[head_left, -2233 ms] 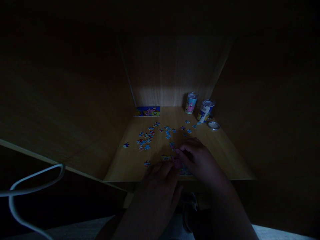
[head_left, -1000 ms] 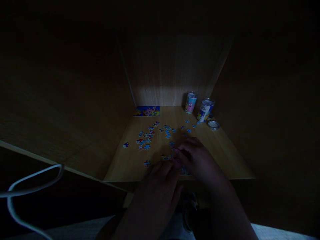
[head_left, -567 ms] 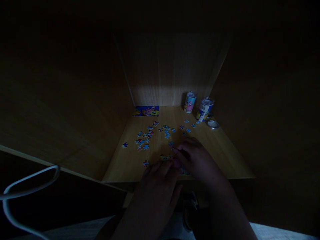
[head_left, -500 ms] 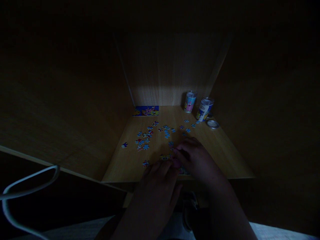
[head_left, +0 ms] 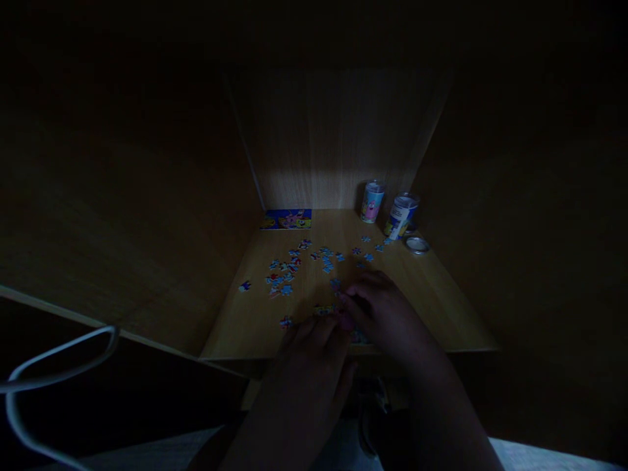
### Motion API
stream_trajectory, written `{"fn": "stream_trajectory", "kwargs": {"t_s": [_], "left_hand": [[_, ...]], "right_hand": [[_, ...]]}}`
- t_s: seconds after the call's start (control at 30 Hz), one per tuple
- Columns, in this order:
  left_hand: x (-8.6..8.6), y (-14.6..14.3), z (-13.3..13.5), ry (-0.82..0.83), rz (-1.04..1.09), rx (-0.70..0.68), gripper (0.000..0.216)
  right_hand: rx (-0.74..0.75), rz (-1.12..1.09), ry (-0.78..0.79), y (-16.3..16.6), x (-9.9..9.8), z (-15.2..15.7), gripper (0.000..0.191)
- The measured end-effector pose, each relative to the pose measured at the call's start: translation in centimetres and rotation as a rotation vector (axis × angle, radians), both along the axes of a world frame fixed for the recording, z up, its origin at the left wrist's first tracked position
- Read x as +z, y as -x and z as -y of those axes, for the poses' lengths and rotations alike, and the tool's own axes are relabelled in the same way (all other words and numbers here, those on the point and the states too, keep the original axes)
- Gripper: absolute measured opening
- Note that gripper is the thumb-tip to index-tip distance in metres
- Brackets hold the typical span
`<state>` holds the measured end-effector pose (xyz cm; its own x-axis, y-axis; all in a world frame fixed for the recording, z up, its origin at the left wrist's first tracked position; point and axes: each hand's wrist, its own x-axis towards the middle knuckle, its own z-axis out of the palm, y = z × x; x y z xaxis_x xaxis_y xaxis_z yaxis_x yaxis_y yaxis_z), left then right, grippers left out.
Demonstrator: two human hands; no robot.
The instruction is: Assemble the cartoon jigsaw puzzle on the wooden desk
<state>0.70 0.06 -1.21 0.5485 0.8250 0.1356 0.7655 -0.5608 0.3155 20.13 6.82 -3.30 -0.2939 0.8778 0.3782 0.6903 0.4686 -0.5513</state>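
Observation:
The scene is very dark. My left hand (head_left: pixel 314 356) lies at the near edge of a wooden desk (head_left: pixel 432 307), fingers stretched forward onto a small joined patch of puzzle pieces (head_left: pixel 324 310). My right hand (head_left: pixel 385 314) rests beside it with fingers curled, fingertips pinched at a pinkish piece (head_left: pixel 346 320) where the two hands meet. Several loose jigsaw pieces (head_left: pixel 284 275) lie scattered across the middle of the desk.
A colourful picture card (head_left: pixel 287 219) lies at the back left corner. Two small printed tins (head_left: pixel 373 201) (head_left: pixel 401 215) and a round lid (head_left: pixel 417 245) stand at the back right. Wooden panels wall in the desk. A white cable (head_left: pixel 44 373) loops at lower left.
Both hands stay at the same spot at the desk's near edge, with only slight finger movement. The camera view shifts a little.

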Motion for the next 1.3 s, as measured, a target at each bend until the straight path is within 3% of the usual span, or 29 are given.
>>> {"fn": "stream_trajectory", "kwargs": {"t_s": [1.07,1.3], "left_hand": [[0.63,-0.49,-0.72,0.028,0.006,0.016,0.031],[0.43,-0.41,-0.63,0.023,0.018,0.009,0.037]], "right_hand": [[0.003,-0.009,-0.008,0.04,-0.02,0.01,0.021],[-0.002,-0.003,-0.014,0.01,-0.03,-0.01,0.020]]}}
